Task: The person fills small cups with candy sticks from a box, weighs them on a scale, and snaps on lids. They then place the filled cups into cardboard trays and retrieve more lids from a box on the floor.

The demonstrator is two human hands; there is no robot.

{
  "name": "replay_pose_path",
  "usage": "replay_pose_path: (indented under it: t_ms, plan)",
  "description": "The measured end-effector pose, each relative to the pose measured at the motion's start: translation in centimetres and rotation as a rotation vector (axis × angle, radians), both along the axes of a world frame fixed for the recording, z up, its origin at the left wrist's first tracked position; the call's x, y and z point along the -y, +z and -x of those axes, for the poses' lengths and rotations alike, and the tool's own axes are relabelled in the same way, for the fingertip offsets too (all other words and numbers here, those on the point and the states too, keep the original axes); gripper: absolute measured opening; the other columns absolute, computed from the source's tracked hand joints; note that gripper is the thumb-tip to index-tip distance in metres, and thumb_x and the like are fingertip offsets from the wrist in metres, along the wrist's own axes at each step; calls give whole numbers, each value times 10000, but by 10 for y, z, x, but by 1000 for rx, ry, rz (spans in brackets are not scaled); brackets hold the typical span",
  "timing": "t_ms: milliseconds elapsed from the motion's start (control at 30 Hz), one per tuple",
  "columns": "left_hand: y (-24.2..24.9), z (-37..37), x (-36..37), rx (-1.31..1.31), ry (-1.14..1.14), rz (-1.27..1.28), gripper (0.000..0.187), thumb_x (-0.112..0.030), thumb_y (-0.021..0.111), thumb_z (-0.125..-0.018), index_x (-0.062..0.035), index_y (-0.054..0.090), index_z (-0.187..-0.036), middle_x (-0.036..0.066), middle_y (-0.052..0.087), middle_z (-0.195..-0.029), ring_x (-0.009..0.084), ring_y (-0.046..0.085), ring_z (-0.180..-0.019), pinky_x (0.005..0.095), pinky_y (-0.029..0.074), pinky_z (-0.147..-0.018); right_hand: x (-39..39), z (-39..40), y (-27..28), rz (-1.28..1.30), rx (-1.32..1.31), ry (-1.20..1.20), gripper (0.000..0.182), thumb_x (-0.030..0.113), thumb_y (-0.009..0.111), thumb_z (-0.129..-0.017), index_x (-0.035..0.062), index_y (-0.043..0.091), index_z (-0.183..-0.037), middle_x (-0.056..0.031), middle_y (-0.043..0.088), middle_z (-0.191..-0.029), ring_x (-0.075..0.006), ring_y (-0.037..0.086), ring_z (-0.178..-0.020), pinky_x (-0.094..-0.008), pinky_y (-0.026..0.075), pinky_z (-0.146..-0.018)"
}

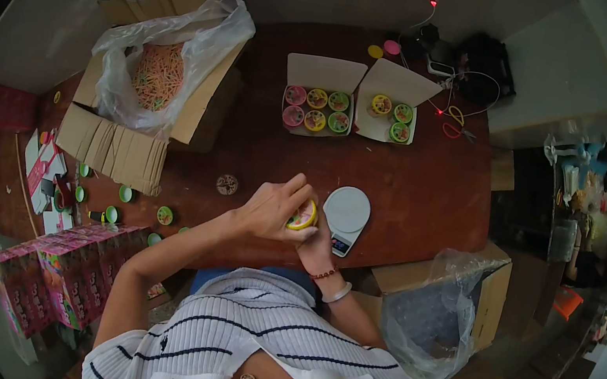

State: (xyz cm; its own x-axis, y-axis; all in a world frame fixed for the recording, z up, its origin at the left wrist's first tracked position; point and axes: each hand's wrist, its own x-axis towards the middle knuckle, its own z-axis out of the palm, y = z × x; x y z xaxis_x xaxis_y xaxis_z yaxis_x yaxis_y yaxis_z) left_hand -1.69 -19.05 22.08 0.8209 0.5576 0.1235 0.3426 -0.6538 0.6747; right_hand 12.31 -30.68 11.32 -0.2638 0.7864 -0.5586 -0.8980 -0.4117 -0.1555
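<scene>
Yellow rims the small tub held near the scale above the bench, the left hand gripping its edge and the right hand supporting it, seemingly a lid-closing step that calls for even, steady pressure.
</scene>
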Motion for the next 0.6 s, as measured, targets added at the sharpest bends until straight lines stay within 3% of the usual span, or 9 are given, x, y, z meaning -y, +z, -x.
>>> replay_pose_path:
  t_ms: [33,67,133,233,333,367,433,500,600]
  plan:
    - [-9,-13,-9,31,47,-10,510,-473,754,-783,-65,553,-1014,120,499,-918,324,593,-695,408,486,-543,-4,-8,-14,-70,57,-16,375,421,418,-1052,110,563,-1203,-36,620,-1181,-184,634,-1083,-338,546,-921]
    - [-10,-28,-15,68,-25,-63,526,-487,753,-787,-51,538,-989,125,503,-929,323,594,-684,407,483,-530,-8,-8,-27,-5,-31,-201,300,342,540,-1011,101,559,-1189,-55,613,-1174,-196,631,-1078,-332,548,-898]
    - [-16,-43,-33,94,-359,-1,531,-489,745,-794,-39,523,-968,125,502,-936,318,587,-635,396,483,-512,-3,-45,-60,-676,1078,461,387,283,598,-971,136,503,-1316,-63,557,-1294,-196,562,-1229,-346,485,-1016]
    - [-22,-68,-25,168,-692,57,498,-481,719,-826,-45,521,-964,121,500,-940,308,564,-552,397,480,-486,11,-85,-58,-1123,1022,446,610,222,799,-804,141,542,-1352,-91,557,-1359,-219,523,-1292,-374,436,-1070]
    - [-58,-111,-54,203,-757,64,468,-473,715,-833,-70,517,-965,116,495,-938,296,587,-603,400,487,-492,15,-126,-104,-1007,1200,755,694,248,743,-829,146,422,-1436,-94,472,-1427,-254,393,-1410,-425,298,-1180]
    - [-74,-126,-72,214,-728,33,459,-468,718,-832,-79,517,-968,116,494,-937,292,596,-626,400,492,-499,-38,-141,-46,-957,1145,729,571,304,664,-922,139,434,-1418,-106,469,-1435,-264,419,-1389,-444,360,-1147]
    - [-108,-159,-108,33,-389,42,507,-490,747,-799,-72,528,-982,140,508,-971,345,637,-717,442,528,-584,-70,-199,-98,182,314,344,545,426,511,-1022,107,398,-1450,-147,442,-1460,-282,441,-1366,-441,434,-1092]
    - [-170,-197,-148,19,-108,-9,507,-497,730,-818,-67,537,-1004,156,524,-989,356,655,-742,448,540,-602,-102,-209,-99,176,1061,-95,597,536,371,-1052,71,429,-1421,-170,542,-1334,-283,512,-1284,-435,504,-1006]
    - [-203,-236,-167,-18,124,8,539,-525,700,-836,-49,550,-1039,179,544,-1019,379,665,-772,469,550,-639,-143,-216,-101,35,1066,-387,632,539,357,-1054,64,362,-1471,-184,473,-1424,-310,499,-1299,-457,478,-1034]
